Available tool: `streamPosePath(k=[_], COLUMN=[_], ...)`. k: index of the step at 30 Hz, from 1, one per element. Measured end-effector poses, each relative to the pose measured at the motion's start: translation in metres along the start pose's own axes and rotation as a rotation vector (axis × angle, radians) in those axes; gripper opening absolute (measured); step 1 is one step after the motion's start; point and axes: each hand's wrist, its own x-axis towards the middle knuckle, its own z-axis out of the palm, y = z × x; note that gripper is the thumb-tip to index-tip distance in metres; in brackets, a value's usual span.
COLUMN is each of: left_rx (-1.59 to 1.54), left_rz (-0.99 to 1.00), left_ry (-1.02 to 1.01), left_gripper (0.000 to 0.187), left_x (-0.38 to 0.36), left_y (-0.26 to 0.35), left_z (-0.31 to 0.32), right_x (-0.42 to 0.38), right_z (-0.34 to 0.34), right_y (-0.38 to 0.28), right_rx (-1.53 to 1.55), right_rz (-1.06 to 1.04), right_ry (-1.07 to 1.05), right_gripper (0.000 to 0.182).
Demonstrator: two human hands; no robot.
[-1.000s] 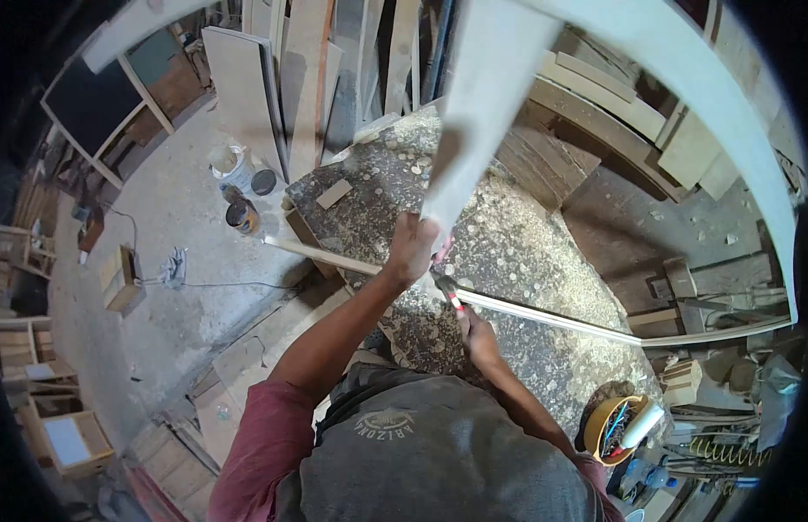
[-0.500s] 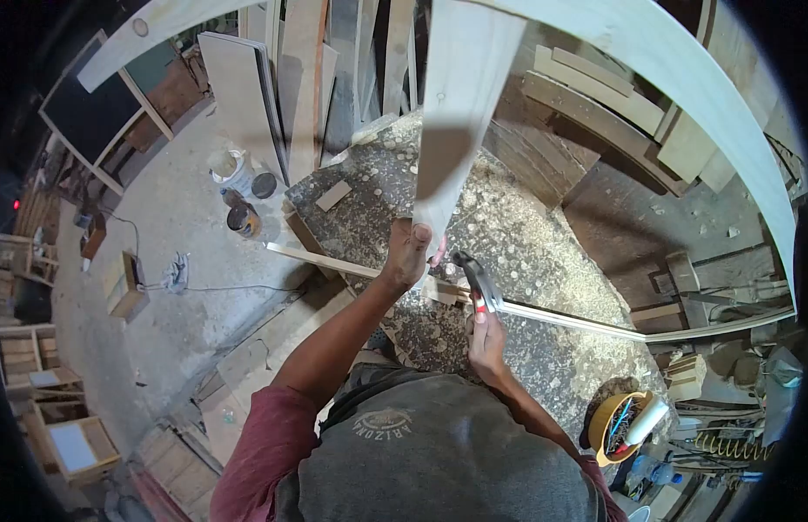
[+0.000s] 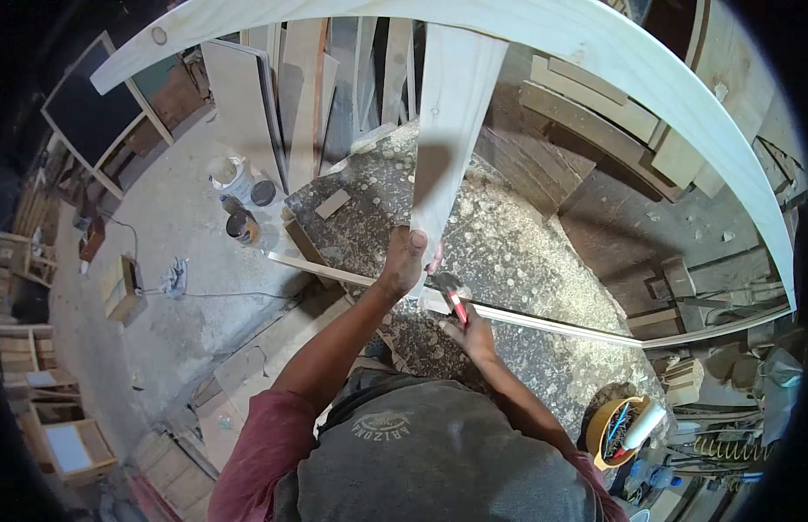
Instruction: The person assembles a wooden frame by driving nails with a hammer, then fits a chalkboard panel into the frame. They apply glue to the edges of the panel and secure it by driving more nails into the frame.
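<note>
A wide pale plank (image 3: pixel 456 104) rises from the bench, and a long board (image 3: pixel 543 26) crosses its top. My left hand (image 3: pixel 405 259) wraps round the plank's lower end, thumb up along its face. In my right hand (image 3: pixel 473 337) is a hammer (image 3: pixel 458 306) with a red and black handle; its head sits close beside the plank's foot, just right of my left fingers. Below both hands runs a narrow wooden strip (image 3: pixel 552 325) across the bench, meeting the plank at its foot.
The speckled workbench (image 3: pixel 508 235) carries sawdust and a small wood block (image 3: pixel 333 204). A yellow bowl (image 3: pixel 600 435) holding nails and a white bottle (image 3: pixel 643 426) stands at its right corner. On the floor at left are a white bucket (image 3: pixel 234 183) and a tin (image 3: pixel 242 227). Boards (image 3: pixel 247 104) lean behind.
The hammer and my right hand have shifted left and slightly down, bringing the hammer head nearer the plank's foot. My left hand keeps its hold. The framing appears slightly lower in view.
</note>
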Motion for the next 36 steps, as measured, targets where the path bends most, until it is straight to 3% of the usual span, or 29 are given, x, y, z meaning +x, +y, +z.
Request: streamPosePath(k=[2, 4, 7, 12, 15, 17, 19, 21, 24, 25, 27, 28, 30, 31, 32, 33, 35, 36], left_rx=[0.008, -0.008, -0.005, 0.022, 0.026, -0.041, 0.044, -0.022, 0.178, 0.215, 0.232, 0.088, -0.054, -0.214, -0.103, -0.055, -0.016, 0.194], left_rz=[0.006, 0.012, 0.020, 0.007, 0.028, -0.073, -0.081, -0.099, -0.013, 0.039, 0.065, -0.100, -0.117, -0.114, 0.033, 0.109, 0.193, 0.194], left_ry=[-0.028, -0.004, -0.048, -0.055, 0.022, 0.065, 0.122, 0.313, 0.079, 0.120, 0.288, 0.356, 0.445, 0.006, 0.057, 0.263, 0.452, 0.473], left_gripper=[0.076, 0.076, 0.076, 0.073, 0.068, 0.067, 0.081, 0.084, 0.089, 0.089, 0.091, 0.089, 0.083, 0.082, 0.069, 0.060, 0.052, 0.042], left_x=[-0.001, -0.001, -0.003, -0.004, -0.001, -0.002, 0.000, -0.006, -0.008, -0.008, -0.004, -0.006, -0.003, 0.001, 0.004, 0.006, 0.008, 0.005], left_y=[0.001, -0.002, 0.004, 0.002, 0.020, 0.023, 0.019, 0.016, 0.040, 0.039, 0.034, 0.040, 0.048, 0.041, 0.059, 0.069, 0.095, 0.115], left_z=[0.000, 0.000, -0.003, -0.029, -0.050, -0.083, -0.119, -0.156, -0.193, -0.200, -0.216, -0.215, -0.199, -0.242, -0.212, -0.194, -0.156, -0.138], right_x=[0.020, 0.034, 0.049, 0.063, 0.050, 0.024, 0.001, -0.030, -0.070, -0.093, -0.104, -0.107, -0.108, -0.104, -0.100, -0.095, -0.074, -0.065], right_z=[0.003, 0.001, 0.004, 0.020, 0.014, -0.009, -0.016, -0.031, -0.034, -0.055, -0.049, -0.047, -0.049, -0.052, -0.055, -0.060, -0.069, -0.072], right_y=[-0.001, -0.013, -0.023, 0.006, 0.016, 0.014, 0.034, 0.049, 0.081, 0.062, 0.085, 0.096, 0.114, 0.119, 0.126, 0.138, 0.172, 0.189], right_rx=[-0.047, 0.003, -0.156, -0.083, 0.218, 0.232, 0.347, 0.436, 0.700, 0.826, 1.044, 1.232, 1.335, 1.445, 1.552, 1.608, 1.667, 1.703], right_rz=[-0.117, -0.149, -0.043, -0.067, -0.195, -0.090, -0.034, 0.031, 0.069, 0.297, 0.348, 0.368, 0.423, 0.417, 0.407, 0.418, 0.466, 0.433], right_ry=[0.085, 0.038, -0.076, -0.021, 0.083, 0.044, 0.074, 0.122, 0.362, 0.330, 0.524, 0.655, 0.769, 0.940, 1.108, 1.170, 1.308, 1.360], right_gripper=[0.059, 0.057, 0.058, 0.048, 0.028, 0.025, 0.024, 0.023, 0.021, 0.020, 0.020, 0.021, 0.021, 0.021, 0.021, 0.020, 0.018, 0.017])
